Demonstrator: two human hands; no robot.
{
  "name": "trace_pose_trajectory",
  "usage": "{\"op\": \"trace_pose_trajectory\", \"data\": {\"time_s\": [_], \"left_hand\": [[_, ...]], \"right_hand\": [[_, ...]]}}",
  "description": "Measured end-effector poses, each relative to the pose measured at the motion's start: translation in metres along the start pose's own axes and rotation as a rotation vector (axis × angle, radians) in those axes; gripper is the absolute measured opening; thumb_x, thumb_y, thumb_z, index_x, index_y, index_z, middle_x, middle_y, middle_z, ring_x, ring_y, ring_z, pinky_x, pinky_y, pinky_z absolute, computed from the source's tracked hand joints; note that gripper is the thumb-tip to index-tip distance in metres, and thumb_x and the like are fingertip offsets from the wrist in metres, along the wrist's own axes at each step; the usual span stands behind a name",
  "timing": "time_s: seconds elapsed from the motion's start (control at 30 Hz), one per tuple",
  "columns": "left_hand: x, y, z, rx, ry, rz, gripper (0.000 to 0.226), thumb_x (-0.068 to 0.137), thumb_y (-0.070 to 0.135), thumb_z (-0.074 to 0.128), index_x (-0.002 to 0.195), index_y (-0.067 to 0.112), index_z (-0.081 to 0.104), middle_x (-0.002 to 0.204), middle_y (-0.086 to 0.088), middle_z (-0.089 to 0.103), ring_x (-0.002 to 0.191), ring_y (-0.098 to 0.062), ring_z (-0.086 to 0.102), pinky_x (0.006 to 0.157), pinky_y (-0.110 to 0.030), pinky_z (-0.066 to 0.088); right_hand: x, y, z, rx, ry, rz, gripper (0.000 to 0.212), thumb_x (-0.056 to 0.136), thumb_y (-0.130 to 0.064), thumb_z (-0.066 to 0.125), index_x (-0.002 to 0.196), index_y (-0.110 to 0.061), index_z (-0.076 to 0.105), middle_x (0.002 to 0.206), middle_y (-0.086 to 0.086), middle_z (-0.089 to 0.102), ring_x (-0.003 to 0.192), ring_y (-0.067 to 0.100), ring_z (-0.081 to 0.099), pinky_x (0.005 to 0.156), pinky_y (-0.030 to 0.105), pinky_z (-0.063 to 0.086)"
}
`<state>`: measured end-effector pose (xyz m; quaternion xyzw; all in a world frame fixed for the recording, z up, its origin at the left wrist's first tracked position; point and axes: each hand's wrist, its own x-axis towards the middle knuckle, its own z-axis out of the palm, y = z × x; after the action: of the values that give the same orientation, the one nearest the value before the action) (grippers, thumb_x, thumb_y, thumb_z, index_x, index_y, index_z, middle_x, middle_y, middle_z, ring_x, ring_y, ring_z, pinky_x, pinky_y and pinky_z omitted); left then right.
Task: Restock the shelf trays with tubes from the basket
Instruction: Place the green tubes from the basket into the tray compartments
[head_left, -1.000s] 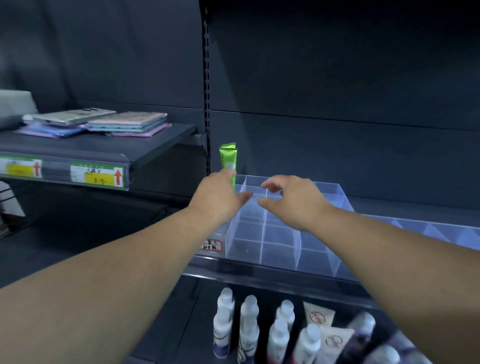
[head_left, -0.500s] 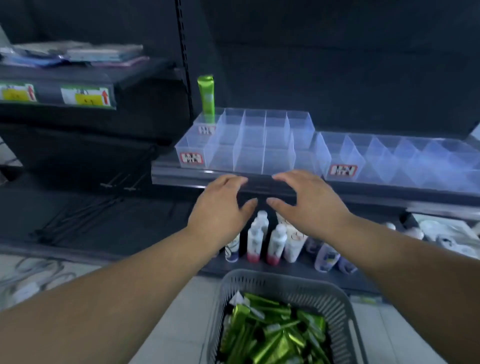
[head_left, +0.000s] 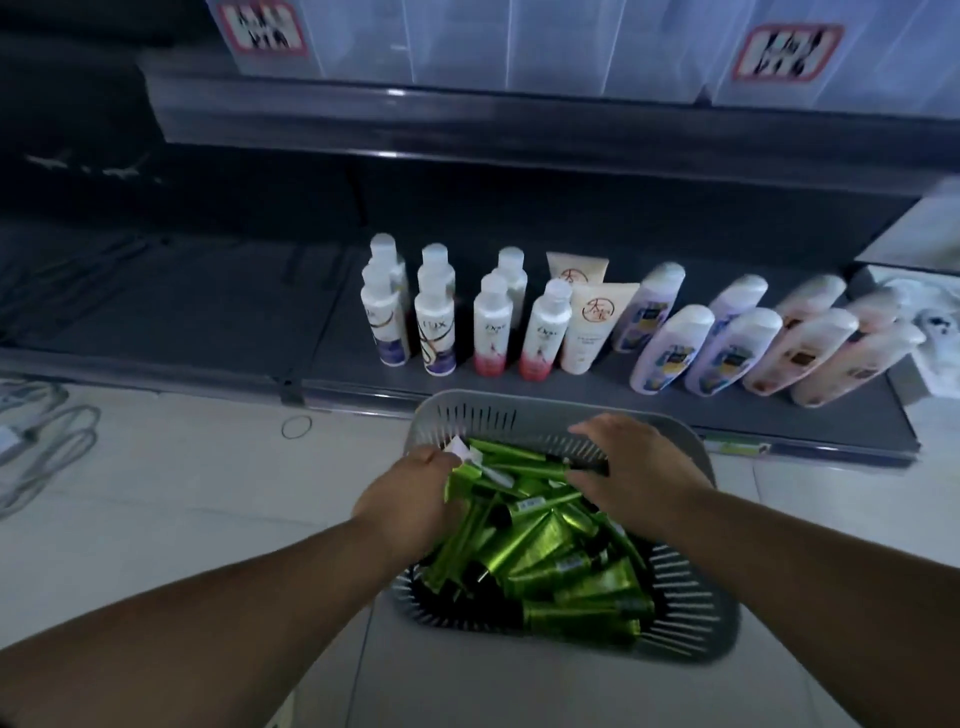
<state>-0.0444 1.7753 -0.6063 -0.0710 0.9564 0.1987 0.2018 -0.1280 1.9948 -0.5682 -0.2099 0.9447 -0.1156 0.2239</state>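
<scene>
Head view, looking down. Grey slotted basket (head_left: 693, 618) sits on the tiled floor (head_left: 182, 499), just in front of the lowest shelf (head_left: 208, 312). It is heaped with green tubes (head_left: 540, 540) lying crosswise, some with dark caps.

Left hand (head_left: 410, 504): at the left side of the heap, fingers curled down among the tubes. The fingertips are hidden, so I cannot tell whether it grips anything.

Right hand (head_left: 639, 478): palm down over the far right of the heap, fingers spread and relaxed, resting on the tubes with no clear grip seen.

Clear shelf trays (head_left: 519, 47) run along the top edge of the view, on the shelf above, with two red-bordered labels (head_left: 265, 26) on their fronts — text unreadable.

Lowest shelf carries upright white bottles (head_left: 488, 327), and rounded pale bottles (head_left: 670, 353) further right. Grey cables (head_left: 47, 441) lie on the floor at far left.
</scene>
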Motion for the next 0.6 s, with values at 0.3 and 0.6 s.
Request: {"op": "trace_pose_trajectory", "data": {"time_s": [0.3, 0.6], "left_hand": [[0.038, 0.008, 0.09, -0.093, -0.359, -0.051, 0.057, 0.091, 0.036, 0.057, 0.141, 0.016, 0.039, 0.136, -0.01, 0.051, 0.12, -0.024, 0.052, 0.092, -0.027, 0.042], [0.053, 0.006, 0.12, 0.061, -0.419, -0.016, 0.045, 0.088, 0.02, 0.055, 0.131, 0.009, 0.044, 0.129, -0.013, 0.048, 0.115, -0.026, 0.05, 0.09, -0.03, 0.042]], "right_hand": [[0.023, 0.034, 0.051, 0.05, -0.175, 0.005, 0.054, 0.089, -0.046, 0.057, 0.138, -0.031, 0.043, 0.143, -0.007, 0.039, 0.128, 0.016, 0.042, 0.103, 0.037, 0.042], [0.059, 0.054, 0.084, -0.002, -0.343, 0.003, 0.055, 0.093, -0.037, 0.054, 0.144, -0.032, 0.036, 0.152, -0.004, 0.032, 0.134, 0.02, 0.038, 0.107, 0.037, 0.038]]}}
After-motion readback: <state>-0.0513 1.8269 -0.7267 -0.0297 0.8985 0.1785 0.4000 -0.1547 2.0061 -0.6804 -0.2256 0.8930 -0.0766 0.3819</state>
